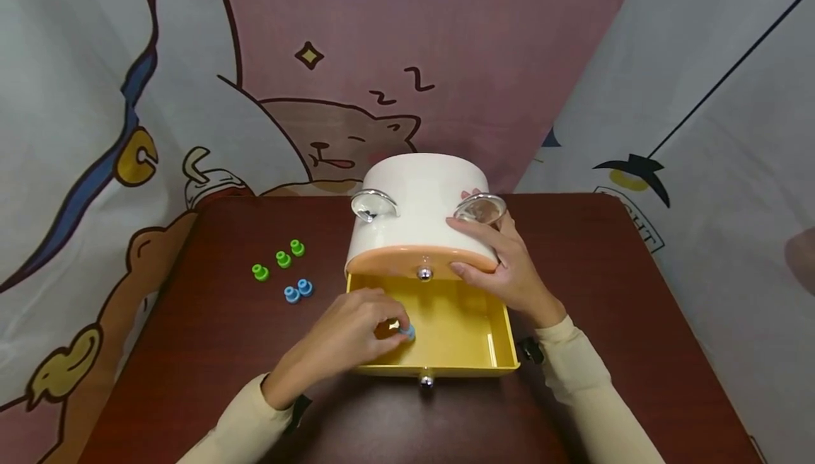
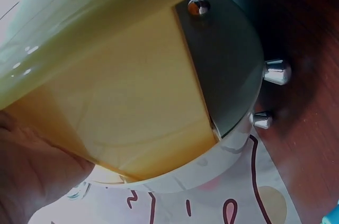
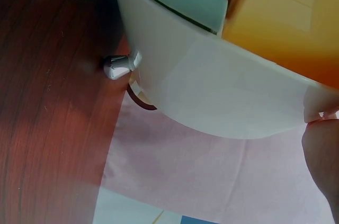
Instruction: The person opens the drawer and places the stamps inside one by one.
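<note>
I see a person in cream sleeves at a dark red-brown table, both hands busy at a white rounded box. Its yellow drawer is pulled out toward the person. The left hand reaches inside, over the drawer's left half, with thumb and fingertips pinching a small blue peg.

The right hand lies spread against the right side of the box, thumb extended on the peach front panel and index finger stretched along the white top, beside the right silver ring. A matching left silver ring stands across the top. One round knob sits on the peach panel; another silver knob is on the drawer front.

To the left of the box, two more blue pegs stand side by side, with three green pegs in a slanting row just beyond. The right wrist view shows a silver foot low on the box. Behind the table hangs a cartoon-printed cloth.
</note>
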Motion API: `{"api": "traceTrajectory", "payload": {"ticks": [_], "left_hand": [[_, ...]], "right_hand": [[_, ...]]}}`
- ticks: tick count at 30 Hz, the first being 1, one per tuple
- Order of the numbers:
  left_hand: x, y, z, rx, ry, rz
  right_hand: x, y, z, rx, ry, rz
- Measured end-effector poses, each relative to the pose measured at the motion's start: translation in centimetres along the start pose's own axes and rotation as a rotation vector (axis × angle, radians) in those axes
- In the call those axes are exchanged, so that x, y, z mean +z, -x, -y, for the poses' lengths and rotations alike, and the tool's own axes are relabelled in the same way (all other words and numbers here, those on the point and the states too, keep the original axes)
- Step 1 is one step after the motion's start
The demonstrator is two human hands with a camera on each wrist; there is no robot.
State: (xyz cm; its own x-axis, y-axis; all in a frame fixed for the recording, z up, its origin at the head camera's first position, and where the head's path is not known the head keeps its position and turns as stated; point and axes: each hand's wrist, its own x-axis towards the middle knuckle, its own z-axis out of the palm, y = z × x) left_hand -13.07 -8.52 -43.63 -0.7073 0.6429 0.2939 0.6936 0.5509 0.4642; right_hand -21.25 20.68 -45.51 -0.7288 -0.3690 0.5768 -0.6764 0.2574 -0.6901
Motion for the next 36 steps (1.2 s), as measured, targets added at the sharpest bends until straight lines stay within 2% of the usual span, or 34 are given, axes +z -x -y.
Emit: {"api": "traceTrajectory", "payload": {"ticks": [4,14,18,21,24,27,32,34,36], "left_hand": [[0.2,-0.4,-0.1,-0.013,-0.019,0.027],[0.7,-1.0,0.2,0.001,-0.084,0.018],[0.4,-0.8,0.2,-0.002,-0.045,0.021],[0.0,-0.4,0.2,0.003,0.051,-0.005],[-0.2,0.3,0.7,0.03,0.197,-0.087],[-0.1,1.1,1.3,0.082,0.298,-0.216],[0.1,2.9,2.4,0.164,0.374,-0.434],[0.2,3.7,2.9,0.169,0.407,-0.518],[0.3,4.6,3.6,0.138,0.426,-0.598]], "right_hand": [[0.0,0.0,0.0,-0.009,0.013,0.0],[0.1,-0.1,-0.6,-0.027,0.011,-0.007],[0.1,-0.1,-0.7,-0.036,0.023,-0.012],[0.0,-0.1,-0.6,-0.037,0.031,-0.015],[0.1,0.0,-0.5,-0.028,0.028,-0.016],[0.1,0.0,-0.4,-0.02,0.022,-0.021],[0.1,0.0,-0.4,-0.004,0.013,-0.014],[0.1,0.0,-0.4,0.001,0.013,-0.009],[0.1,0.0,-0.4,0.003,0.014,-0.007]]}}
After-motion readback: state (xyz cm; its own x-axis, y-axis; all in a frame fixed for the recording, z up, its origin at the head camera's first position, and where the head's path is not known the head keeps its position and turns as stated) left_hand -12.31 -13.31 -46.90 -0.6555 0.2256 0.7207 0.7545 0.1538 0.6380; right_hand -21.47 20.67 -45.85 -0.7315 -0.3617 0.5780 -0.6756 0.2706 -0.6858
